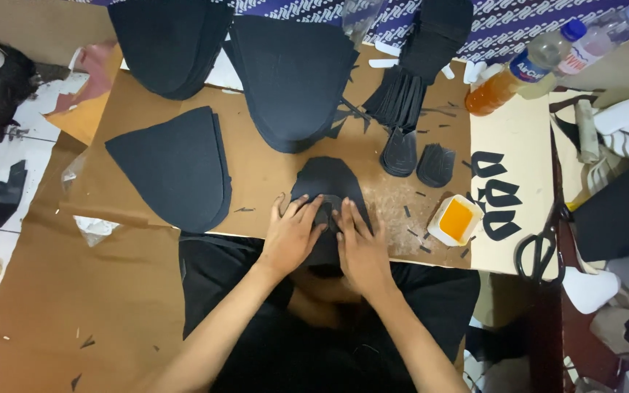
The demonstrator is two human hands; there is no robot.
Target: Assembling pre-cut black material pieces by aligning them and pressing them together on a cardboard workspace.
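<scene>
A black, rounded fabric piece (329, 179) lies at the near edge of a brown cardboard work board (263, 164). Both hands press flat on its lower part. My left hand (294, 233) rests on the left side, fingers spread. Beside it, my right hand (358, 244) presses the right side, fingers extended. A smaller black patch (324, 212) shows between the fingertips of the two hands. Neither hand grips anything.
Stacks of black cut pieces lie at left (176, 166), back left (169, 44) and back centre (293, 76). Small tongue-shaped pieces (416, 156), a tub of yellow glue (456, 220), black scissors (542, 251) and bottles (518, 73) sit to the right.
</scene>
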